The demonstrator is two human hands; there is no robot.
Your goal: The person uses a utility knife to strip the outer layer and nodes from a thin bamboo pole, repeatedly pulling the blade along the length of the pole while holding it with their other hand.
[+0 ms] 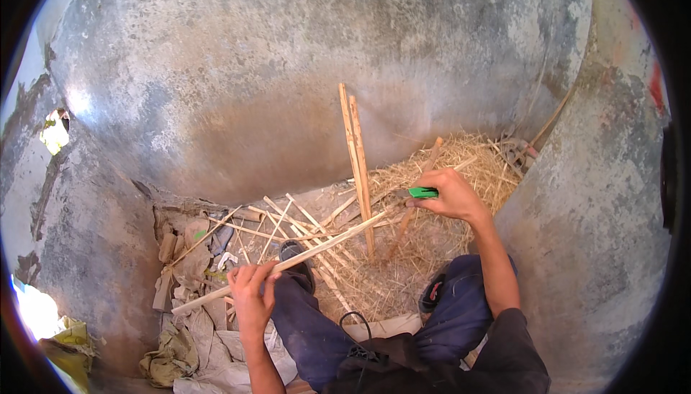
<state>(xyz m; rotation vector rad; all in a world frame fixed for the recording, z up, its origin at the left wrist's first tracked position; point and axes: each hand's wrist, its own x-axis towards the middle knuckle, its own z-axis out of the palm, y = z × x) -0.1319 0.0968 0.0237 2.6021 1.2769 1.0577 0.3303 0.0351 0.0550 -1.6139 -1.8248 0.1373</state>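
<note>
My left hand (250, 292) is closed around a long pale wooden strip (331, 243), near its lower-left end. From there the strip slants up to the right, over my shoe. In my right hand (452, 194) is a green-handled utility knife (423, 192), its grey blade pointing left. The strip's far end lies just below the blade; whether they touch I cannot tell. Behind that end, two upright wooden stakes (353, 149) lean close together against the curved wall. A brown stick (432, 155) slants behind my right hand.
A curved grey wall (345, 41) rises in front and around the sides. Straw-like shavings (471, 171) are heaped at the right. Loose strips (288, 214) lie crossed between my feet and the wall. Crumpled sacks (216, 347) and debris cover the floor at left. A hammer-like tool (520, 151) sits far right.
</note>
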